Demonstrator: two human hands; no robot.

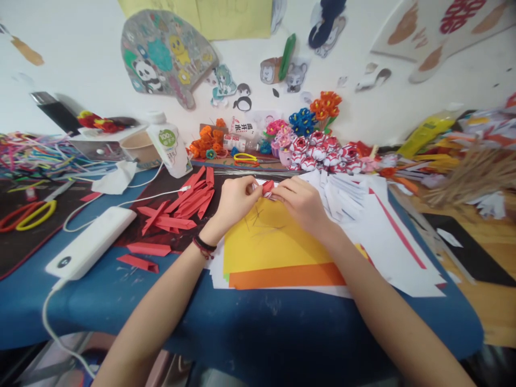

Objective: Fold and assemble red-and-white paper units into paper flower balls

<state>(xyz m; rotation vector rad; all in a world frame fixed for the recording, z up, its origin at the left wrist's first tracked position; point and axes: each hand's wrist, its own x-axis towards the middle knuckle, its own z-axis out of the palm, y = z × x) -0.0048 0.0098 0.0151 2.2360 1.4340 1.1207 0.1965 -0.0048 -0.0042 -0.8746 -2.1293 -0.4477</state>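
Between the fingertips of both hands is a small red and white folded paper piece (pixel 267 187), partly covered by the fingers. My left hand (pixel 238 198) pinches it from the left, and my right hand (pixel 300 200) grips its right side. Both hands are over the far edge of a yellow paper sheet (pixel 278 236), which lies on orange and white sheets. Left of my left hand is a pile of folded red paper strips (pixel 189 201). To the right of my right hand lie folded white paper strips (pixel 341 196).
A white power bank (pixel 92 242) with a cable lies at left, near yellow-and-red-handled scissors (pixel 36 215). A white bottle (pixel 169 145) and a paper cup (pixel 141 149) stand behind. Finished red-white paper flowers (pixel 318 153) line the back. White sheets (pixel 403 258) spread right.
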